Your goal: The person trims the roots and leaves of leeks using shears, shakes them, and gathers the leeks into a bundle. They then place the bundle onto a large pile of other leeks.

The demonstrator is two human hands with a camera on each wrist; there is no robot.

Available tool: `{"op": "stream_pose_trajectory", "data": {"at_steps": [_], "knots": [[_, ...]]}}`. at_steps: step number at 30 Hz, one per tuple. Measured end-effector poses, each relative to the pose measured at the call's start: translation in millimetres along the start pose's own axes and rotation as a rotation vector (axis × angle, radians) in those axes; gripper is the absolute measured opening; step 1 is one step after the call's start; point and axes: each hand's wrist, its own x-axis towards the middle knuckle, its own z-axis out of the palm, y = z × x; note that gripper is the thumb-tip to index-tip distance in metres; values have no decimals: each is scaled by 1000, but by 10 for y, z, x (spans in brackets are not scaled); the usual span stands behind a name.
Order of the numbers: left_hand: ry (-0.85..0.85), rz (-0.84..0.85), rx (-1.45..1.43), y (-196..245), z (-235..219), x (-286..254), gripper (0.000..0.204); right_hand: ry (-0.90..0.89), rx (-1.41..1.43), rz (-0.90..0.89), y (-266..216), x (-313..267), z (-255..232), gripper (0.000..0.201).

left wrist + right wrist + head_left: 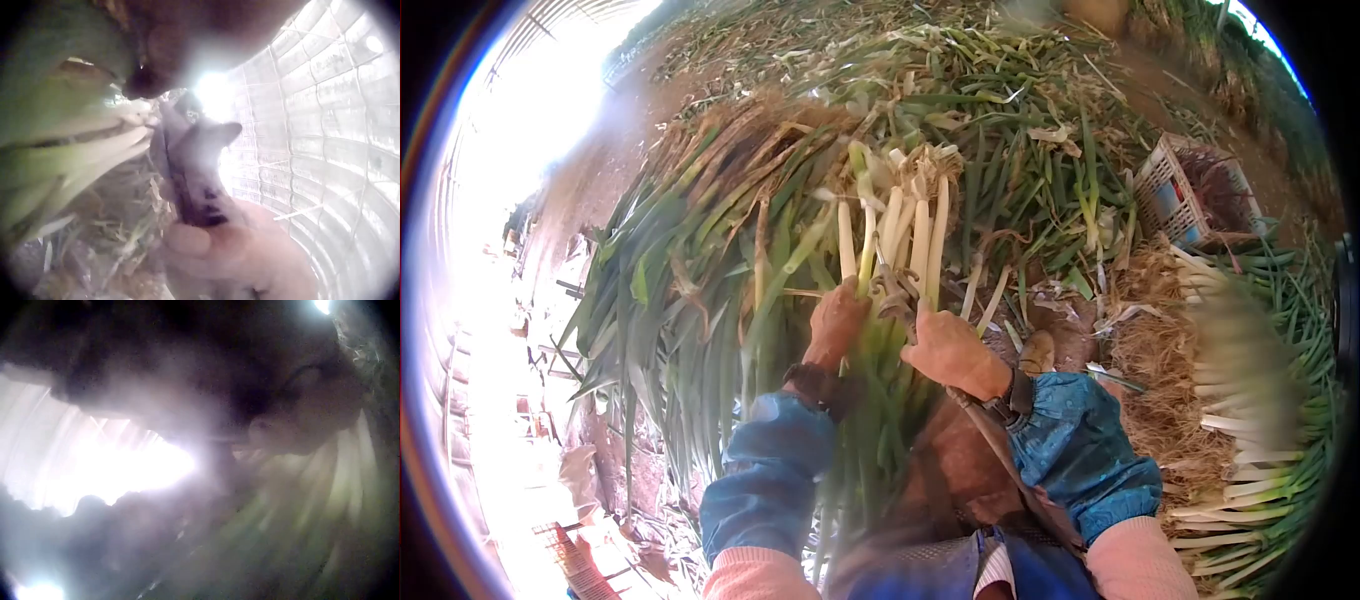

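Note:
In the head view my left hand (836, 318) grips a leek (867, 240) by its stalk, white shank pointing away and green leaves trailing toward my body. My right hand (960, 352), close beside it, holds a worn grey gun-shaped tool (894, 297) with a brown hose (1010, 450) running back from it. In the left wrist view the same tool (195, 165) sits in my right fist, its tip near the pale stalks (106, 153). More white leek shanks (922, 240) with dry roots lie just beyond the hands. The right wrist view is dark and blurred.
A heap of leeks with long green leaves (670, 290) spreads to the left and ahead. A plastic crate (1195, 195) stands at back right. Along the right side lies a row of pale-shanked leeks (1250, 470), roots toward me. Peeled leaf scraps (1090, 150) cover the ground.

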Motion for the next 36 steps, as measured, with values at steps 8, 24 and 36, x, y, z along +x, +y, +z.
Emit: {"op": "stream_pose_trajectory", "data": {"at_steps": [8,24,36], "knots": [[-52,83,65,253,-42,-192,30,98,17,5,137,141,-24,41],[268,30,-63,-608,-293,-376,25,41,5,-18,78,172,-56,48],[231,2,122,-2121,-105,-249,50,-210,81,-175,-312,-91,108,51]]}}
